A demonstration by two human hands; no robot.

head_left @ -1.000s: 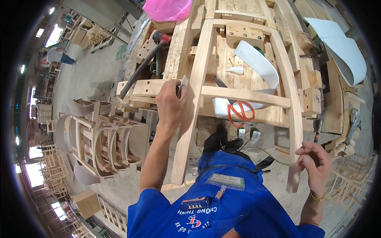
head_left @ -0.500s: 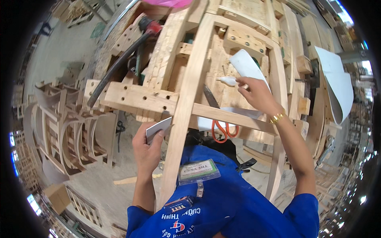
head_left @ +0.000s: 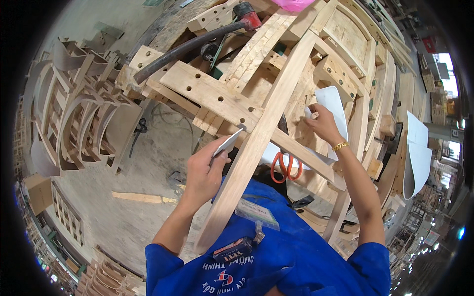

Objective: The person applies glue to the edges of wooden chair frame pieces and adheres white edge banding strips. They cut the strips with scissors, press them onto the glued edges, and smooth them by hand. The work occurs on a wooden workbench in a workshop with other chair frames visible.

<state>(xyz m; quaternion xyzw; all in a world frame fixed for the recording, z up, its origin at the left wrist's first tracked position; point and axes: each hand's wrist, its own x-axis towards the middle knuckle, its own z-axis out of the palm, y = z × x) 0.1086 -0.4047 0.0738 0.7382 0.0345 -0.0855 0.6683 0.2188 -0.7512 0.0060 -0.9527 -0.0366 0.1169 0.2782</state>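
My left hand is closed on a small white piece of stiff sheet, pinched between thumb and fingers beside the long rail of a pale wooden frame. Over the frame's opening, my right hand grips a small white bottle, partly hidden by the fingers. A curved white sheet lies just beyond that hand. Orange-handled scissors rest near the cross rail, their blades mostly hidden beneath it. More white sheet shows under the cross rail.
A mallet with a red and black head lies on the wooden jig at the far left. Another white sheet hangs at the right. Curved wooden frames stand on the floor at left, near a wood strip.
The view has swung, shifting the bench rightward and down in the picture. My right hand has turned the bottle, so less of it shows. My left hand still holds the white piece.
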